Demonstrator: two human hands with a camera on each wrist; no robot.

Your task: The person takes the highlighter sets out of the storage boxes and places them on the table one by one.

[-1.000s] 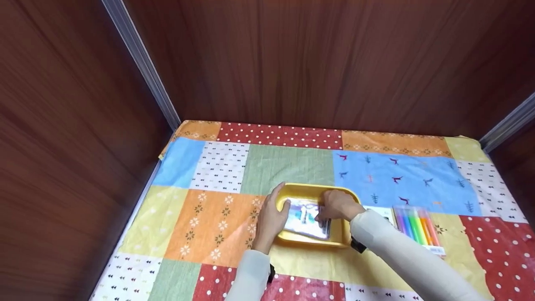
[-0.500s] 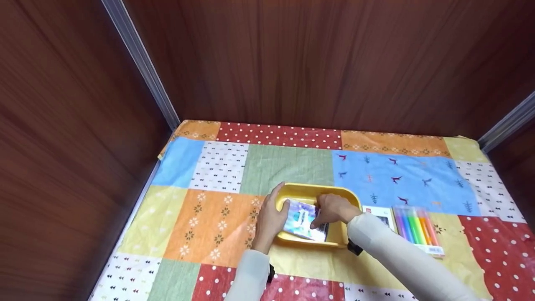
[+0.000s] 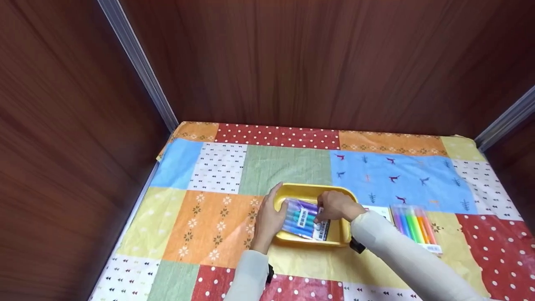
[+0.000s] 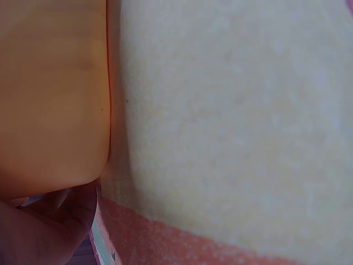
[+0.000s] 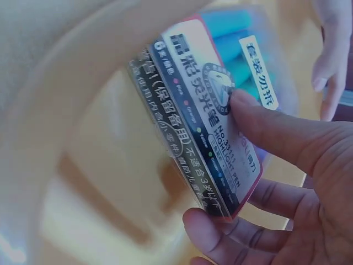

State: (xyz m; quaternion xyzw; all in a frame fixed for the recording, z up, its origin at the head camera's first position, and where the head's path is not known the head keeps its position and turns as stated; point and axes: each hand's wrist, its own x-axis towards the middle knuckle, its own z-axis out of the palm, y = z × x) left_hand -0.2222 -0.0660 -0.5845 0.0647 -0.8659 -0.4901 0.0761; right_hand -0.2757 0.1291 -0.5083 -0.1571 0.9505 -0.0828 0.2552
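A yellow plastic tray stands on the patterned cloth. My left hand grips the tray's left end, thumb over the rim and fingers along the outside. In the left wrist view that hand shows beside the tray wall. My right hand reaches inside and holds a clear pack of highlighters. The right wrist view shows the thumb on the pack's labelled face and fingers of the right hand beneath it. Purple, green and blue pens are visible through the plastic.
A second pack of coloured pens lies on the cloth to the right of the tray. Next to it is a white packet, partly covered by the right sleeve. Brown wood panels rise behind and at the sides.
The highlighter pack has tilted in my right hand, and the glare on it has gone, so its pens and label now show. My left hand has stayed on the tray.
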